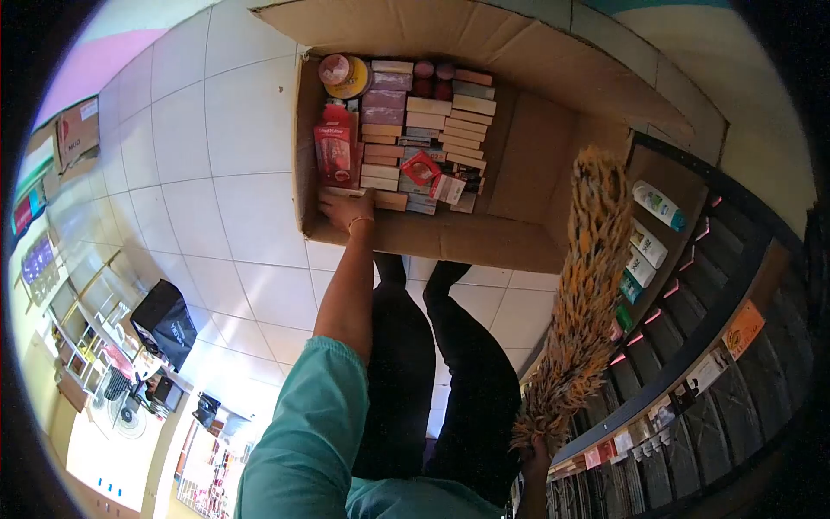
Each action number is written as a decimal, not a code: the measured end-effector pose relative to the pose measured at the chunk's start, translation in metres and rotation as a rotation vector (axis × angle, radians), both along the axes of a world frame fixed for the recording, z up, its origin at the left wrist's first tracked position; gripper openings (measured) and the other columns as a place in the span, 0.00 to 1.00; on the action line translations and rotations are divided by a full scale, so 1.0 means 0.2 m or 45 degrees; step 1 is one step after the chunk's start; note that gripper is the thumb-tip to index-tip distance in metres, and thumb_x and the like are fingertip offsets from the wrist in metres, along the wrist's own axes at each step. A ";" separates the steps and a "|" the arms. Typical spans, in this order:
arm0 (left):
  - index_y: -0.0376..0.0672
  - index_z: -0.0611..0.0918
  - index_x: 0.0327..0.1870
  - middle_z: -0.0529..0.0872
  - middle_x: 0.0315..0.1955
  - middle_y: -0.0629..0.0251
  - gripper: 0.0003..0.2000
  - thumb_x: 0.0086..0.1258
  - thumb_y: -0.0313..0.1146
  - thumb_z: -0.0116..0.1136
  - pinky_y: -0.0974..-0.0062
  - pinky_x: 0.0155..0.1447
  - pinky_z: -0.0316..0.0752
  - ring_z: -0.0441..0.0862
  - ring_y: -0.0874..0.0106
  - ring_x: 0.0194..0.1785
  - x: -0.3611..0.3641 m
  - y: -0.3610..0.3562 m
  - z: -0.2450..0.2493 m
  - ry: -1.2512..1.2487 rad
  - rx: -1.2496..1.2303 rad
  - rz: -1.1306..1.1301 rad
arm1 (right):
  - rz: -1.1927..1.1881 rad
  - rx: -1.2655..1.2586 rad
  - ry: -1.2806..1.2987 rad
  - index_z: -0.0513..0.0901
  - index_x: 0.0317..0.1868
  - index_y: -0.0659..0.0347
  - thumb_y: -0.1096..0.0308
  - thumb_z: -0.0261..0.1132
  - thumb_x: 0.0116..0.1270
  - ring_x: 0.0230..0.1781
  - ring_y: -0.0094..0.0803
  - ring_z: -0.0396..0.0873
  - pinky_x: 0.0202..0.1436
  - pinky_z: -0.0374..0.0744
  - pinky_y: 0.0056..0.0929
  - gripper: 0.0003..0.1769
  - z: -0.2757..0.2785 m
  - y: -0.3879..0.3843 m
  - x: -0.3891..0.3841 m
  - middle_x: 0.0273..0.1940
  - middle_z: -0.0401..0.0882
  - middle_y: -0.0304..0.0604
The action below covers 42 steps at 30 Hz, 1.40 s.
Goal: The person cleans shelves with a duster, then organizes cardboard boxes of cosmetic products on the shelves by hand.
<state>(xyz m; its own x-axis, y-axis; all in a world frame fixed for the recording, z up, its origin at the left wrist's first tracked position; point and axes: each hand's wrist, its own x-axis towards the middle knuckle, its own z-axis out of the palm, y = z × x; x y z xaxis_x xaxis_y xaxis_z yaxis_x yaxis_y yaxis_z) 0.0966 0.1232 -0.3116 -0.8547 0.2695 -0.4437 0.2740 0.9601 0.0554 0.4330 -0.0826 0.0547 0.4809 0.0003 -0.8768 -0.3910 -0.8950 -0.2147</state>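
Pale floor tiles (246, 130), bent by the wide lens; the corners of the view are lost in black. Open carton (510, 242) above the person's legs, holding rows of small boxes (424, 121), a red package (335, 147) and round containers (346, 76) at its left end. Labels mostly too small to read; lower layers, if any, hidden.

Left hand (346, 208): inside the carton's near left corner, at the lower end of the red package, back of the hand showing. Fingertips hard to make out; cannot tell whether they grip anything.

Right hand (538, 451): dim, partly covered by feathers; fingers closed around the lower end of a brown feather duster (588, 277), which slants up past the carton's right end. It hides part of the shelf (670, 186) behind, where tubes (657, 206) lie.

Black bag (164, 324) on the floor, far left; print only partly legible.
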 end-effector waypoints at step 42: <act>0.41 0.61 0.50 0.73 0.42 0.54 0.32 0.39 0.28 0.63 0.73 0.24 0.75 0.78 0.65 0.31 0.12 0.08 0.26 -0.052 0.497 1.244 | 0.226 -0.208 0.125 0.72 0.28 0.59 0.69 0.61 0.54 0.11 0.17 0.61 0.12 0.57 0.18 0.06 0.29 0.01 -0.21 0.17 0.66 0.33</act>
<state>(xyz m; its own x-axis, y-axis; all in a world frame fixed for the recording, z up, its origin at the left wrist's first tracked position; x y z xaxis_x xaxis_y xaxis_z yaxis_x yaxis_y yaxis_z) 0.1210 0.1397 -0.2590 -0.7640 -0.3982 -0.5077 -0.6185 0.6761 0.4005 0.3906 -0.0808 0.1135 0.3985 -0.0685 -0.9146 -0.2365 -0.9712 -0.0303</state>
